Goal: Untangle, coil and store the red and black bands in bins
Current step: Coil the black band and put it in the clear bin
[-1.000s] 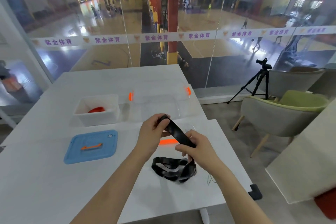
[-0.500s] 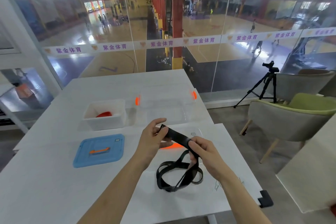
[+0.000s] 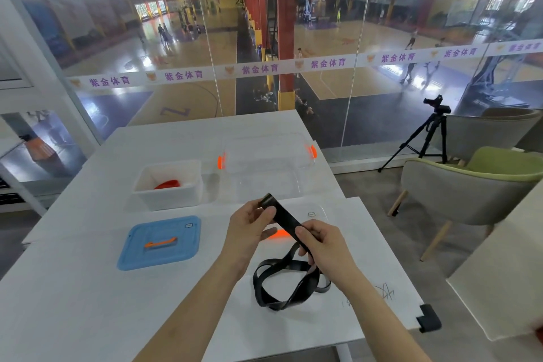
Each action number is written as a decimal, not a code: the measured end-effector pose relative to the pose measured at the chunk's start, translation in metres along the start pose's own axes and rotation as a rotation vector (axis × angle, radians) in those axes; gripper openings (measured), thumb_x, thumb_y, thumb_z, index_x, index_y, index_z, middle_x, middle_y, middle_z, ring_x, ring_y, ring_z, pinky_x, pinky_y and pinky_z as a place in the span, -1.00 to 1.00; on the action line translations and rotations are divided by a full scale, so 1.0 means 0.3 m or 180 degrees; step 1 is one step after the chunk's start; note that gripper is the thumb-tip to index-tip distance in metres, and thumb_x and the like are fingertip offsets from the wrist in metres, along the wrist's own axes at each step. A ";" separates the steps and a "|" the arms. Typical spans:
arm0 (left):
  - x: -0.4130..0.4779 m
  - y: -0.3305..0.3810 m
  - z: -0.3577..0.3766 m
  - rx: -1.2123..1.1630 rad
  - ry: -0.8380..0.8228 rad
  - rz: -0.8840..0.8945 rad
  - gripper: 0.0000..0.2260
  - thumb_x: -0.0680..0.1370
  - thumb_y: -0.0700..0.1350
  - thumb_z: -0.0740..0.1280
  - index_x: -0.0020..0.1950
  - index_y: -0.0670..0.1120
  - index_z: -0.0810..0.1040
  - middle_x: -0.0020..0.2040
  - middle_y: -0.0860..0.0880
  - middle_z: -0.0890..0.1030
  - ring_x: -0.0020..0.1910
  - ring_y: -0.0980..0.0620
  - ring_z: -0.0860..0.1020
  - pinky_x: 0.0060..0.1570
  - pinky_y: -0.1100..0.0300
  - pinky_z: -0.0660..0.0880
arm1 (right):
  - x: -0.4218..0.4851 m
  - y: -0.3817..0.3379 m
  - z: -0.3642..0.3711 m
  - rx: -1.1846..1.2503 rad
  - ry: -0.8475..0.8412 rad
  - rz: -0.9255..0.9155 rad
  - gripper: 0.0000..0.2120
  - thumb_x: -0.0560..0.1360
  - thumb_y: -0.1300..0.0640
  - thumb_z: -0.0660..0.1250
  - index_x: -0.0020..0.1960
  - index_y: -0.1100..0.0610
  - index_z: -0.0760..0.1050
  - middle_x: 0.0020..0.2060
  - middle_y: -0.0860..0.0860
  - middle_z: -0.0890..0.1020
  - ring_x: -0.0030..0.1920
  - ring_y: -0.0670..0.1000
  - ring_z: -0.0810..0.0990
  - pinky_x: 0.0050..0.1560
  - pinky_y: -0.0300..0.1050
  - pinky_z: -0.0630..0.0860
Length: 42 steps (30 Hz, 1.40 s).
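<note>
White tabletop (image 3: 73,303) stood against a glass wall overlooking a sports hall. Both hands held the black band (image 3: 283,219) above it: the left hand (image 3: 249,225) pinched the folded end, the right hand (image 3: 318,241) gripped it lower, loose loops trailing onto the table. The red band (image 3: 167,184) lay in the white bin (image 3: 169,185), beside the clear bin (image 3: 267,167).

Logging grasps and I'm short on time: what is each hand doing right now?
Left hand: closed, pinching the far end of the black band.
Right hand: closed on the same band, lower down; the rest hangs in loops.
</note>
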State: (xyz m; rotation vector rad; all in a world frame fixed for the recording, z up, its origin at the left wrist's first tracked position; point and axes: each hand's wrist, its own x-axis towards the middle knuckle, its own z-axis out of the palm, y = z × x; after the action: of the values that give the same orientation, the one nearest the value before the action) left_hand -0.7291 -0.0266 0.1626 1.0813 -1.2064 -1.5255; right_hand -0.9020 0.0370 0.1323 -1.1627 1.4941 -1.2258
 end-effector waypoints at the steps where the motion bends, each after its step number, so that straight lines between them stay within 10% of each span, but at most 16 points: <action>1: 0.004 0.003 -0.002 -0.0019 0.0092 0.0028 -0.83 0.63 -0.17 0.38 0.21 -0.15 0.64 0.05 -0.11 0.75 0.10 -0.07 0.72 0.10 0.03 0.67 | -0.004 0.001 0.003 0.0051 -0.0060 0.0004 -0.84 0.67 0.14 0.35 -0.03 0.15 0.65 -0.41 0.07 0.64 -0.47 0.01 0.49 -0.42 -0.17 0.49; 9: 0.009 0.039 0.015 -0.0217 0.0508 0.0382 -0.81 0.59 -0.28 0.41 0.19 -0.16 0.68 -0.02 -0.11 0.77 0.02 -0.07 0.74 0.06 0.07 0.65 | -0.032 0.085 -0.009 0.0574 -0.0792 0.0152 -0.78 0.62 0.09 0.35 0.03 0.28 0.55 -0.25 0.22 0.70 -0.21 0.12 0.67 -0.02 0.01 0.55; 26: 0.003 -0.106 -0.055 0.2489 0.0580 0.2649 -0.71 0.46 -0.37 0.52 0.12 -0.09 0.73 0.08 0.02 0.62 0.11 0.09 0.58 0.19 0.31 0.49 | -0.016 -0.028 0.048 0.0322 -0.0052 0.0052 -0.84 0.68 0.13 0.33 0.00 0.15 0.64 -0.36 0.04 0.64 -0.40 0.14 0.57 -0.39 -0.09 0.48; 38: -0.023 -0.131 -0.036 0.2512 0.0313 0.2628 -0.60 0.52 -0.45 0.40 0.29 -0.12 0.67 0.23 0.00 0.60 0.25 0.18 0.55 0.26 0.37 0.45 | -0.028 -0.055 0.063 0.0428 0.0165 -0.0089 -0.88 0.66 0.07 0.36 0.05 0.09 0.63 -0.15 0.14 0.74 -0.35 0.02 0.57 -0.28 -0.11 0.55; 42: -0.047 -0.108 -0.009 0.1794 0.0221 0.1677 -0.66 0.58 -0.36 0.35 0.17 0.02 0.72 0.16 0.24 0.59 0.21 0.15 0.59 0.11 0.29 0.56 | -0.015 -0.025 0.050 0.0086 0.0342 -0.0311 -0.98 0.62 0.08 0.41 0.02 0.01 0.62 -0.16 0.02 0.76 -0.23 0.14 0.65 -0.18 0.10 0.62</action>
State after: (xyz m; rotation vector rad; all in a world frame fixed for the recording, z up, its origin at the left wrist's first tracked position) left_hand -0.7272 -0.0090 0.1318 1.0343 -1.7596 -0.7550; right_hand -0.8855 0.0379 0.1375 -1.1797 1.5095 -1.3897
